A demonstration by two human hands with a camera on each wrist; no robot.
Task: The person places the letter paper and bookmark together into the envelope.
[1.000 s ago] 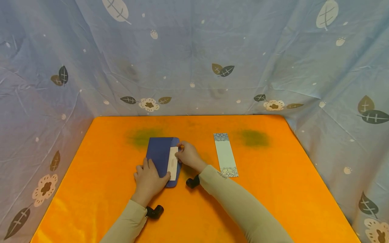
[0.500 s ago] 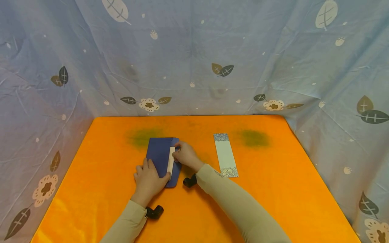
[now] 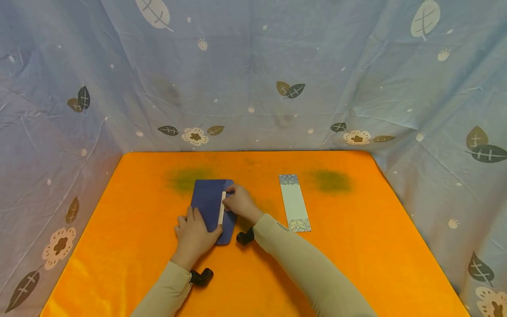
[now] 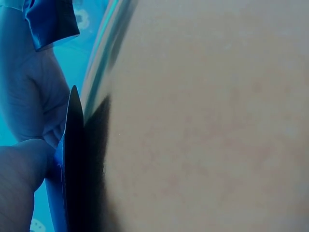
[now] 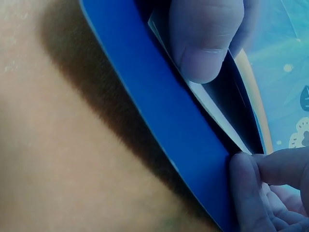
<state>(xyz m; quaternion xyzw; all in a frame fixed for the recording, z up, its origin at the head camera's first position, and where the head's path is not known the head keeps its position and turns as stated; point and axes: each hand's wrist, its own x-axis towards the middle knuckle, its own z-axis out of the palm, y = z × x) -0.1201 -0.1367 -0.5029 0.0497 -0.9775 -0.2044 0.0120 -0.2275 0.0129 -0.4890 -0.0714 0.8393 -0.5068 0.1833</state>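
A dark blue envelope [image 3: 207,193] lies on the orange cloth with its flap unfolded to the right. From its mouth sticks a narrow strip of white paper [image 3: 221,211], the rest hidden inside. My right hand [image 3: 240,203] pinches that paper near its far end; the thumb is large on the paper's edge in the right wrist view. My left hand [image 3: 196,234] lies over the envelope's near left part and holds it, its thumb at the mouth's near end. In the left wrist view the envelope shows edge-on beside the left thumb [image 4: 24,162].
To the right on the orange cloth [image 3: 356,246] lies a long white card [image 3: 294,202] with blue patterned ends. Black wrist cameras, one [image 3: 202,277] on the left and one [image 3: 245,237] on the right, stick out close over the cloth. A patterned curtain [image 3: 249,88] surrounds the table.
The white paper has slid left into the envelope, its visible strip becoming much narrower. My right hand has moved slightly left with it; my left hand has stayed in place.
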